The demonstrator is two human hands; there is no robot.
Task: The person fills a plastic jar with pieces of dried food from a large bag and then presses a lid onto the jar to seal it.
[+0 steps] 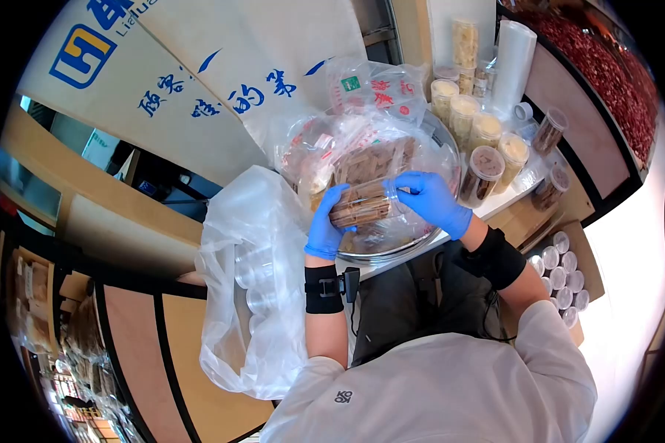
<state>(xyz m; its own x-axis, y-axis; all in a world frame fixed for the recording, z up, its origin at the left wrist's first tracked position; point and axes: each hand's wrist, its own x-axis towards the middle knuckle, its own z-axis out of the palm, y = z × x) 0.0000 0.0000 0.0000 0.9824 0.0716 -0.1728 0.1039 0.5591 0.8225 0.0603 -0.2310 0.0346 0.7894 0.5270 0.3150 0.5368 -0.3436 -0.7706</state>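
Head camera shows the left hand curled round a tipped jar – the right hand pinching its end – so a slip might spill the brown sticks.

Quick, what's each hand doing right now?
Left hand: closed around a clear jar of brown pieces.
Right hand: fingers at the jar's other end; whether they grip can't be told.

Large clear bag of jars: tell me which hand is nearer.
Left. The left hand is close beside the bag, holding one end of a filled jar; the right hand is farther away, at that jar's other end.
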